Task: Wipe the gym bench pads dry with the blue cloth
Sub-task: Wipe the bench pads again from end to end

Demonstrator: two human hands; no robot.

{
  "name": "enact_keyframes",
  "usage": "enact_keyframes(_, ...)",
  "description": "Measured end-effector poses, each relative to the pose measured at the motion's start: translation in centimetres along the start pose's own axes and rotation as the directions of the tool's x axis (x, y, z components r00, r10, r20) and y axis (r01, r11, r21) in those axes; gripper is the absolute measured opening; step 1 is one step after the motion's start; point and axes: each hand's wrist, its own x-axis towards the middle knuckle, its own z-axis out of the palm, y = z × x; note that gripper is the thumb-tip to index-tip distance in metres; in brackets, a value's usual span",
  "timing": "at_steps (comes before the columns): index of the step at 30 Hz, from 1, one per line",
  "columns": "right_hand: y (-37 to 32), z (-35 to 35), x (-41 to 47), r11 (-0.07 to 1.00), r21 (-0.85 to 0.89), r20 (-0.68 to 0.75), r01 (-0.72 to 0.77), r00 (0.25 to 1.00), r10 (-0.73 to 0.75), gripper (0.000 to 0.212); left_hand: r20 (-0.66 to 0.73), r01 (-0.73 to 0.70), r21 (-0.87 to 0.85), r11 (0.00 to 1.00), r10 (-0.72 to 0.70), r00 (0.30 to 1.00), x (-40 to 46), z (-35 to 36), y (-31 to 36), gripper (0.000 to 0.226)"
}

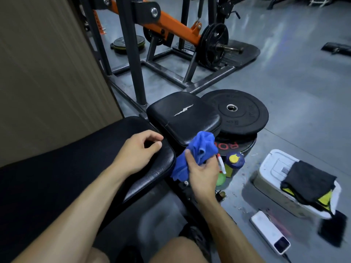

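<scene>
Two black bench pads here: the long back pad (57,179) is lying on the left, and the smaller seat pad (182,116) with a torn white gash is sitting just past it. The left hand (136,152) is resting on the back pad's end, its grip loosely curled with nothing in it. The right hand (203,171) is clamping its grip on the bunched blue cloth (197,149), which is hanging between both pads, touching the seat pad's near edge. Further right, two weight plates (239,112) are stacked on the floor, then one white box (275,168) carrying one black-and-yellow cloth (307,181).
</scene>
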Motion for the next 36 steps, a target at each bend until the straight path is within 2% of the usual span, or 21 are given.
enact_keyframes(3, -0.3, -2.7, 4.0, 0.996, -0.027, -0.157, -0.089, 0.984, 0.083, 0.027, 0.009, -0.004, 0.064, 0.998, 0.003, 1.000, -0.2, -0.2, 0.5, 0.015)
enact_keyframes(6, -1.5, -4.9, 5.9, 0.990, -0.134, -0.239, -0.034, 0.971, 0.001, 0.046, 0.123, -0.166, 0.292, 0.942, 0.135, 0.983, 0.3, -0.8, 2.0, 0.020)
enact_keyframes(8, -2.2, -4.4, 4.3, 0.993, -0.119, -0.151, 0.017, 0.988, -0.035, 0.053, 0.218, -0.298, 0.442, 0.846, 0.221, 0.951, 1.3, -1.5, 2.6, 0.023)
enact_keyframes(10, -1.9, -2.8, 1.9, 0.997, -0.056, -0.030, 0.056, 0.998, -0.057, 0.053, 0.220, -0.314, 0.498, 0.809, 0.233, 0.947, 2.1, -2.0, 1.9, 0.026)
enact_keyframes(12, -1.4, -1.1, -0.1, 0.993, -0.070, 0.034, 0.097, 0.995, -0.095, 0.056, 0.161, -0.302, 0.499, 0.812, 0.256, 0.953, 2.0, -1.9, 0.4, 0.028)
enact_keyframes(15, -0.2, 0.5, -0.9, 0.976, -0.052, 0.057, 0.210, 0.977, -0.207, 0.068, 0.070, -0.294, 0.471, 0.832, 0.297, 0.952, 1.1, -0.7, -1.7, 0.034)
enact_keyframes(18, 1.3, 2.0, 0.4, 0.947, -0.110, 0.079, 0.303, 0.952, -0.295, 0.067, 0.019, -0.276, 0.456, 0.846, 0.300, 0.954, 1.5, 0.0, -2.3, 0.032)
enact_keyframes(20, 0.6, 3.3, 1.6, 0.969, -0.028, 0.040, 0.247, 0.968, -0.246, 0.067, 0.010, -0.275, 0.453, 0.848, 0.304, 0.953, 1.8, 0.1, -2.6, 0.032)
enact_keyframes(22, -0.7, 3.6, 3.9, 0.967, 0.070, -0.058, 0.244, 0.969, -0.241, 0.068, 0.002, -0.274, 0.447, 0.851, 0.306, 0.952, 2.0, 0.2, -2.9, 0.032)
enact_keyframes(24, -1.9, 2.9, 8.3, 0.978, 0.036, -0.175, 0.205, 0.965, -0.196, 0.067, -0.005, -0.269, 0.447, 0.853, 0.303, 0.953, 2.0, 0.3, -3.1, 0.033)
enact_keyframes(26, -3.3, 1.8, 13.7, 0.999, -0.037, -0.237, -0.006, 0.972, -0.003, 0.049, -0.006, -0.270, 0.448, 0.852, 0.304, 0.953, 2.2, 0.3, -3.1, 0.033)
enact_keyframes(27, -3.8, 1.0, 15.8, 0.993, -0.060, -0.227, -0.101, 0.970, 0.085, 0.040, -0.001, -0.271, 0.450, 0.851, 0.304, 0.953, 2.2, 0.3, -3.1, 0.033)
enact_keyframes(29, -4.5, 0.3, 17.2, 0.984, -0.122, -0.161, -0.133, 0.980, 0.113, 0.030, 0.000, -0.262, 0.447, 0.855, 0.293, 0.956, 2.1, 0.2, -3.0, 0.031)
enact_keyframes(31, -4.1, 0.2, 15.0, 0.977, -0.208, -0.083, -0.035, 0.996, 0.018, 0.028, -0.008, -0.256, 0.443, 0.859, 0.289, 0.957, 1.9, 0.2, -2.8, 0.030)
enact_keyframes(34, -2.8, -0.9, 11.1, 0.960, -0.236, 0.067, 0.148, 0.988, -0.136, 0.050, -0.012, -0.258, 0.437, 0.862, 0.293, 0.956, 1.9, 0.1, -3.0, 0.029)
enact_keyframes(35, -2.8, -1.6, 11.4, 0.953, -0.260, 0.095, 0.155, 0.986, -0.134, 0.048, -0.014, -0.261, 0.433, 0.863, 0.296, 0.955, 1.9, 0.1, -3.0, 0.029)
enact_keyframes(36, -3.2, -2.4, 12.5, 0.938, -0.315, 0.114, 0.147, 0.987, -0.116, 0.037, -0.016, -0.261, 0.428, 0.865, 0.296, 0.955, 1.9, 0.1, -3.0, 0.030)
